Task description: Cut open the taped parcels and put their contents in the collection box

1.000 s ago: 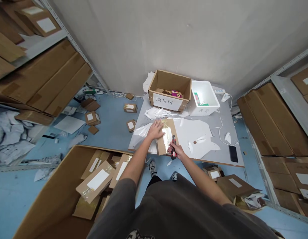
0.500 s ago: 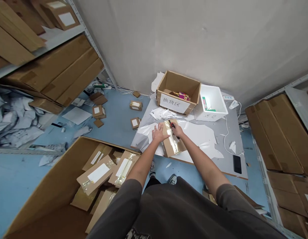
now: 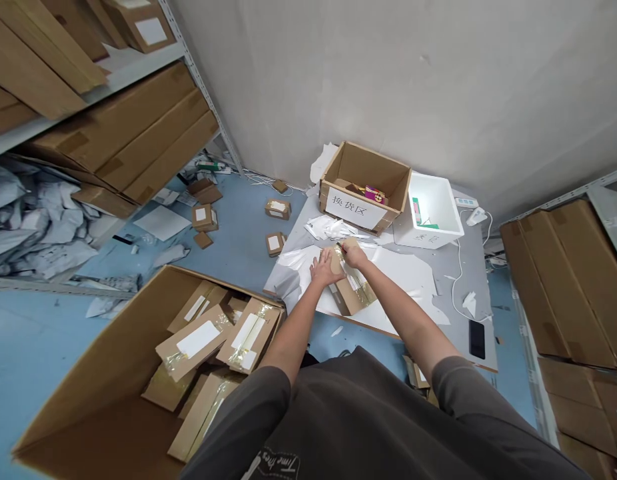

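A brown cardboard box (image 3: 349, 296) closed with shiny clear tape lies on the near part of the table, over white sheeting (image 3: 403, 283). My left hand (image 3: 324, 268) rests on the box's left side with its fingers spread. My right hand (image 3: 355, 255) is closed round a utility knife (image 3: 340, 247) at the far end of the box, near the tape. Most of the knife is hidden by my fingers, and I cannot tell whether its blade touches the tape.
Behind the box stand an open carton (image 3: 361, 207) with a paper label and a white bin (image 3: 428, 213). A phone (image 3: 477, 339) lies at the table's right edge. To my left, a large carton (image 3: 88, 373) holds several taped boxes. Shelves (image 3: 138, 67) flank both sides.
My right hand and the knife have shifted slightly relative to the box, whose left side now shows more. The whole view has moved a little. My left hand stays on the box.
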Motion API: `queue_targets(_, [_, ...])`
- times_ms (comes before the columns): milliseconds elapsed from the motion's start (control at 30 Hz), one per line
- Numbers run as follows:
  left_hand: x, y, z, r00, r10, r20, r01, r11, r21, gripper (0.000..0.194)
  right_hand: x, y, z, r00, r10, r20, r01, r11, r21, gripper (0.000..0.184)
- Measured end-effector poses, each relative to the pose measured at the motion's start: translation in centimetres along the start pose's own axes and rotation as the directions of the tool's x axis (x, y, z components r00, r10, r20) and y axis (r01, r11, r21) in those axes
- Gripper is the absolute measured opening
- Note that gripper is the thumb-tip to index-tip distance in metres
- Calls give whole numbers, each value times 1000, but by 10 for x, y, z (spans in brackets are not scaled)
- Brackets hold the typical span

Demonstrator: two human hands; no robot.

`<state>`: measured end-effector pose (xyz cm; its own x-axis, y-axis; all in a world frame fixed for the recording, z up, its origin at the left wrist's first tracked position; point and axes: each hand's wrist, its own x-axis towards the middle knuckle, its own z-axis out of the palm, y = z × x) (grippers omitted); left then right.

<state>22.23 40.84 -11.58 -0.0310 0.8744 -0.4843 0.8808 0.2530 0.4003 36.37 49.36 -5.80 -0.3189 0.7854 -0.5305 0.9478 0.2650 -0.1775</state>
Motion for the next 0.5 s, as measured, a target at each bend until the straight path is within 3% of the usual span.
queue_targets(100, [1,-7,-7,999,14,40,-14,1000,15,132,-5,-6,-1,999,55,-4,-55,998,-15,66])
queue_targets(367, [2,-1,-8,997,-23,70,20,999,41,133,-9,-4,-4,999,33,-5,-33,999,-10,54])
queue_targets(500, [1,-1,-9,997,-25,77,22,999,47,134,-5,-12,-7,998,57,-3,-58,997,-45,58])
